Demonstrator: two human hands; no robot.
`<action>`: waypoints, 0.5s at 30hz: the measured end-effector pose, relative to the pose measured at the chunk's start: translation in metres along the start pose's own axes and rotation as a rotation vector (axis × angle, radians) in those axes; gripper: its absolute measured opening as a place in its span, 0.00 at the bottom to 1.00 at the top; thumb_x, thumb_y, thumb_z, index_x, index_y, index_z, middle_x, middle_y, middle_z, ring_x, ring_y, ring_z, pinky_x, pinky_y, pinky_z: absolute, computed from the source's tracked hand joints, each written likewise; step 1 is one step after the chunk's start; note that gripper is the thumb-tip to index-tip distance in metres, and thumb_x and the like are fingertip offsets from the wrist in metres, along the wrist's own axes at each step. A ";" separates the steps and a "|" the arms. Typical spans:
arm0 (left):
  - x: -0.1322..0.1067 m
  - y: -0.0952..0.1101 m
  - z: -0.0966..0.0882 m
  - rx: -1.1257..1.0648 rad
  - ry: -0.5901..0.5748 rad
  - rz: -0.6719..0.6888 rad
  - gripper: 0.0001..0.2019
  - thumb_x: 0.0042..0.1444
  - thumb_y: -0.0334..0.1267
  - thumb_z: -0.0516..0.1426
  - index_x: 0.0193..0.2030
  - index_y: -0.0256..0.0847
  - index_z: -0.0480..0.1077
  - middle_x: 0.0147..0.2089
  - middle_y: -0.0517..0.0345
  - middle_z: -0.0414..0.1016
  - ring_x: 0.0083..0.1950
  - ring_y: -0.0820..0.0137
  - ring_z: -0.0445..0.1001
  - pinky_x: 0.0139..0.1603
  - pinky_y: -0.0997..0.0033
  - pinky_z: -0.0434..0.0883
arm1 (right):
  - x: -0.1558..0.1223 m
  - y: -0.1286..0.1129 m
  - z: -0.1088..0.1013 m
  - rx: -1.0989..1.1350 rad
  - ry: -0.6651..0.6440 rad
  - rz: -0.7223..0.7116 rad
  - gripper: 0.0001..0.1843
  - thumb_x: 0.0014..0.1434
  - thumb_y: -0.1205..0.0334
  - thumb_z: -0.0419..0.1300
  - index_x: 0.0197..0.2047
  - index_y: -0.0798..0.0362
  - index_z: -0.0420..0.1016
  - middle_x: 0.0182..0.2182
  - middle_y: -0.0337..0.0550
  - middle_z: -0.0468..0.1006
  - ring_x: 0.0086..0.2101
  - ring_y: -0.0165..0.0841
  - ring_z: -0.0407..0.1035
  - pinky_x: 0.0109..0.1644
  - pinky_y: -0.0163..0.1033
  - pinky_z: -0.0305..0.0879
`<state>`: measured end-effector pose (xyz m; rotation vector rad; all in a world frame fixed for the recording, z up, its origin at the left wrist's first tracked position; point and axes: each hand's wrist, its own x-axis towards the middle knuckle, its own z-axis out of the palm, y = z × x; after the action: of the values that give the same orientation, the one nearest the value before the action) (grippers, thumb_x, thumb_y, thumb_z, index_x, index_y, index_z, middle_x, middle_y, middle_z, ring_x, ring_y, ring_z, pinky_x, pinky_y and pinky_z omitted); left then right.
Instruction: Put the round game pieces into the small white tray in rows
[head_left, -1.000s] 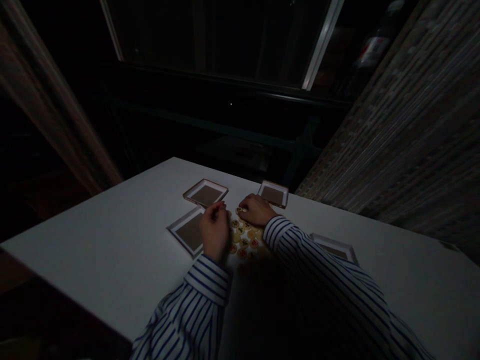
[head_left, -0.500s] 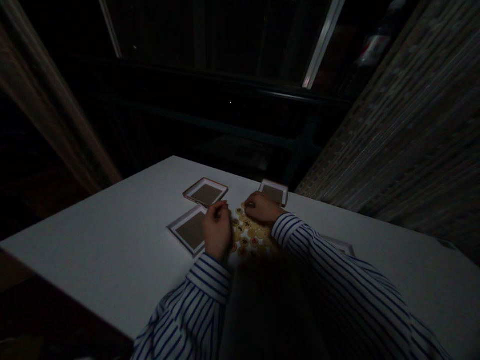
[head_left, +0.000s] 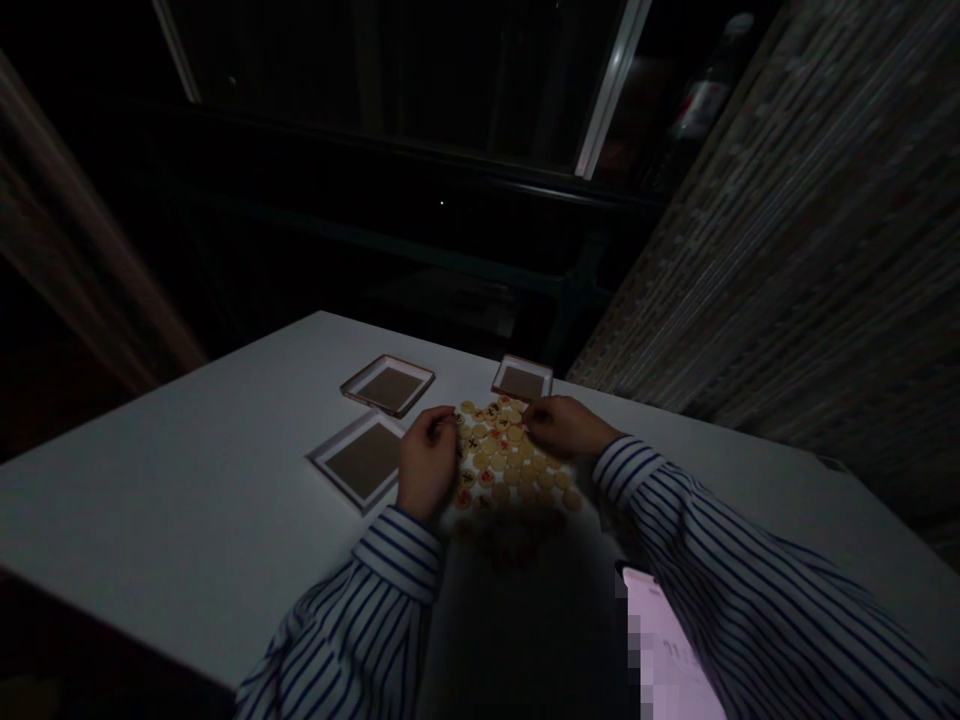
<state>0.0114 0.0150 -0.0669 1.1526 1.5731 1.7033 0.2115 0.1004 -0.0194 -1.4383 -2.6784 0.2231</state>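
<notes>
Several round tan game discs (head_left: 510, 455) with red or black marks lie spread on a white table (head_left: 187, 500). My left hand (head_left: 424, 466) rests at the left edge of the discs, its fingers pinched on one small disc (head_left: 455, 420). My right hand (head_left: 559, 426) lies at the right edge of the spread, fingers curled down onto the discs; what it holds is hidden. Both arms wear striped sleeves.
Three shallow square trays with brown floors stand about the discs: one at the near left (head_left: 358, 461), one at the far left (head_left: 388, 385), one at the back (head_left: 523, 379). A lit phone screen (head_left: 667, 650) lies near my right forearm. A brick wall (head_left: 787, 230) rises on the right.
My right hand has slid to the right off the discs, uncovering more of them. The camera has shifted, bringing the lit phone into view. My left hand stays pinched at the left edge.
</notes>
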 end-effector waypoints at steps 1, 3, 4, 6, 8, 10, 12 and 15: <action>0.000 0.000 0.000 0.005 -0.009 -0.001 0.13 0.50 0.40 0.52 0.39 0.37 0.70 0.33 0.55 0.74 0.31 0.71 0.71 0.33 0.72 0.67 | -0.002 -0.001 0.001 -0.005 -0.007 0.001 0.13 0.52 0.58 0.54 0.40 0.50 0.74 0.36 0.42 0.77 0.37 0.33 0.69 0.38 0.33 0.59; -0.001 0.000 0.000 0.015 -0.016 0.005 0.13 0.49 0.40 0.53 0.39 0.37 0.71 0.33 0.55 0.74 0.32 0.70 0.71 0.34 0.71 0.67 | -0.005 -0.005 0.003 -0.028 -0.009 -0.007 0.14 0.52 0.56 0.54 0.41 0.50 0.73 0.37 0.42 0.76 0.37 0.34 0.69 0.38 0.34 0.59; -0.001 0.000 0.001 0.019 -0.018 0.011 0.13 0.49 0.40 0.53 0.39 0.37 0.71 0.33 0.55 0.74 0.33 0.70 0.71 0.35 0.70 0.67 | -0.006 -0.008 0.004 -0.048 -0.003 -0.012 0.15 0.52 0.55 0.54 0.41 0.50 0.73 0.37 0.43 0.76 0.37 0.34 0.69 0.38 0.34 0.59; -0.001 0.000 0.001 0.025 -0.024 0.029 0.13 0.49 0.40 0.52 0.39 0.36 0.71 0.34 0.54 0.74 0.34 0.69 0.71 0.38 0.69 0.67 | -0.009 -0.014 0.005 -0.098 0.015 -0.023 0.16 0.52 0.52 0.54 0.41 0.51 0.72 0.38 0.44 0.76 0.37 0.35 0.68 0.38 0.35 0.59; -0.002 -0.001 0.001 0.033 -0.036 0.031 0.13 0.50 0.40 0.52 0.39 0.37 0.70 0.34 0.54 0.74 0.35 0.69 0.71 0.38 0.69 0.67 | -0.009 -0.020 0.007 -0.148 0.028 -0.021 0.17 0.53 0.51 0.53 0.41 0.51 0.72 0.39 0.46 0.75 0.37 0.36 0.68 0.37 0.36 0.58; -0.002 -0.001 0.001 0.042 -0.050 0.020 0.13 0.50 0.40 0.52 0.40 0.37 0.70 0.35 0.54 0.74 0.34 0.69 0.71 0.37 0.70 0.67 | -0.009 -0.024 0.009 -0.184 0.032 -0.020 0.18 0.53 0.51 0.53 0.41 0.52 0.72 0.39 0.47 0.75 0.38 0.37 0.68 0.38 0.37 0.58; -0.002 0.000 0.001 0.049 -0.052 0.016 0.13 0.50 0.40 0.52 0.40 0.36 0.70 0.34 0.54 0.74 0.34 0.70 0.71 0.37 0.70 0.67 | -0.008 -0.026 0.012 -0.199 0.028 -0.023 0.17 0.53 0.51 0.53 0.41 0.52 0.72 0.38 0.46 0.75 0.38 0.37 0.68 0.38 0.37 0.58; -0.002 0.001 0.002 0.062 -0.049 0.037 0.13 0.50 0.39 0.52 0.39 0.37 0.70 0.34 0.55 0.74 0.35 0.70 0.71 0.38 0.71 0.67 | -0.007 -0.027 0.015 -0.189 0.032 -0.026 0.15 0.53 0.54 0.53 0.40 0.51 0.72 0.37 0.45 0.76 0.37 0.36 0.68 0.37 0.37 0.57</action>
<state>0.0137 0.0140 -0.0667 1.2524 1.5940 1.6473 0.1908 0.0791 -0.0293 -1.4400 -2.7535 -0.0570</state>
